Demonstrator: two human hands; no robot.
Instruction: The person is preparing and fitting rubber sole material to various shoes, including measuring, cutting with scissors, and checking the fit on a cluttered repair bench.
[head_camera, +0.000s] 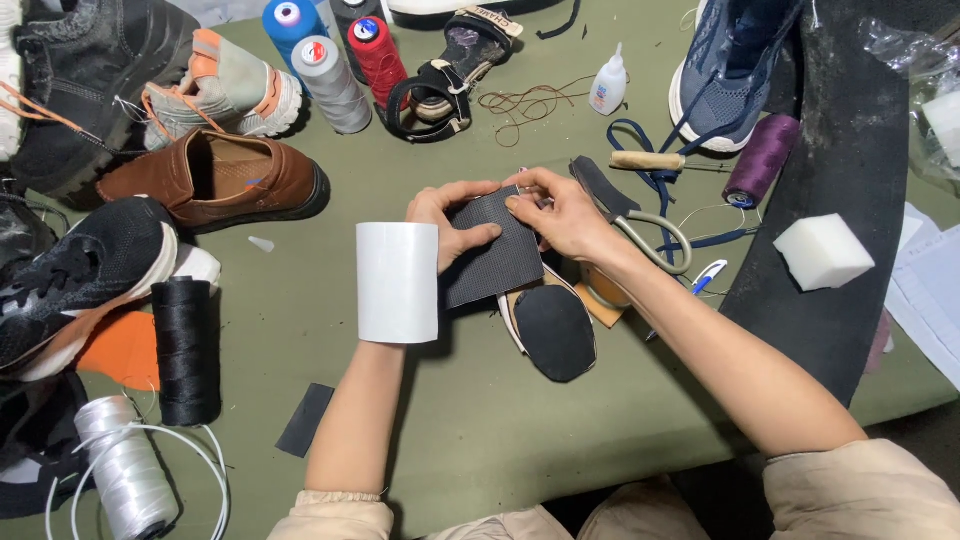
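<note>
My left hand is pinched on the left edge of a dark ribbed patch of material, thumb lying across its face and fingers tucked behind. My right hand is closed on the patch's top right corner, fingertips pressed together there (whether a needle sits between them is too small to tell). The patch hangs tilted between both hands, just above the green table. A white band wraps my left wrist.

Directly under the patch lies a shoe sole with a black insole, its heel end toward me. Just right of my right hand are scissors with pale handles, and beyond them a wooden-handled awl and a purple thread spool. A white foam block rests on the black strip further right. A small glue bottle stands near the blue sneaker at the top.

To my left sit a brown leather shoe, a black sneaker, a black thread spool and a white thread spool.
</note>
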